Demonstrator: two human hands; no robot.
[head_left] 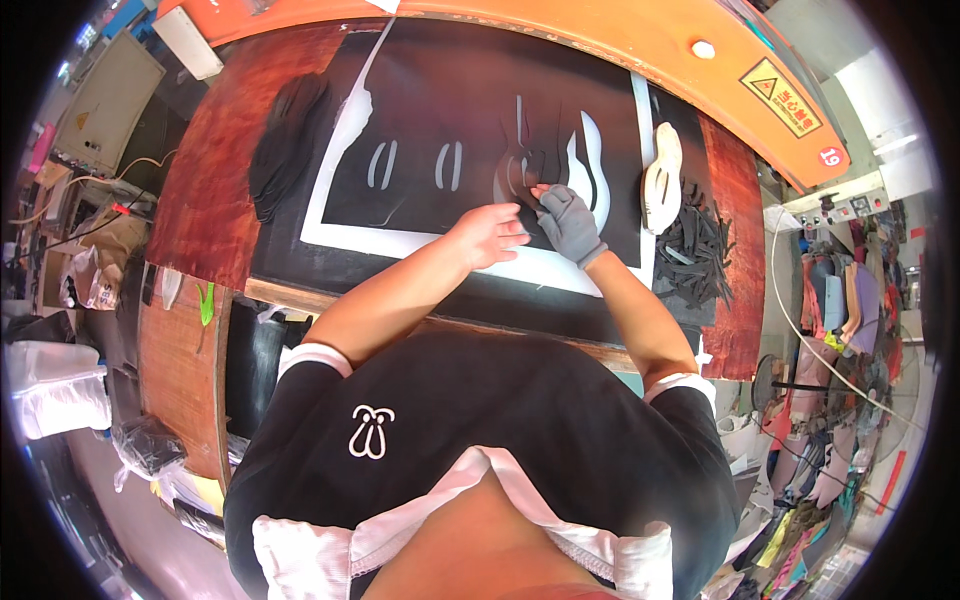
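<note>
A black sheet (400,110) lies over a white board (370,238) on the table, with thin curved slits and a larger curved opening (592,165) that shows white. My right hand (570,215), in a grey glove with bare fingertips, is closed in a pinch at a dark, curved cut piece (515,175) of the sheet. That piece is partly lifted and hard to make out against the black. Beside it on the left, my bare left hand (492,236) hovers over the sheet's near part, its fingers stretched out and holding nothing.
An orange machine beam (620,50) with a warning label crosses the far side. On the right lie a cream curved form (661,180) and a heap of black strips (693,255). A stack of black cut pieces (288,140) rests at the left. Reddish board (215,160) flanks the sheet.
</note>
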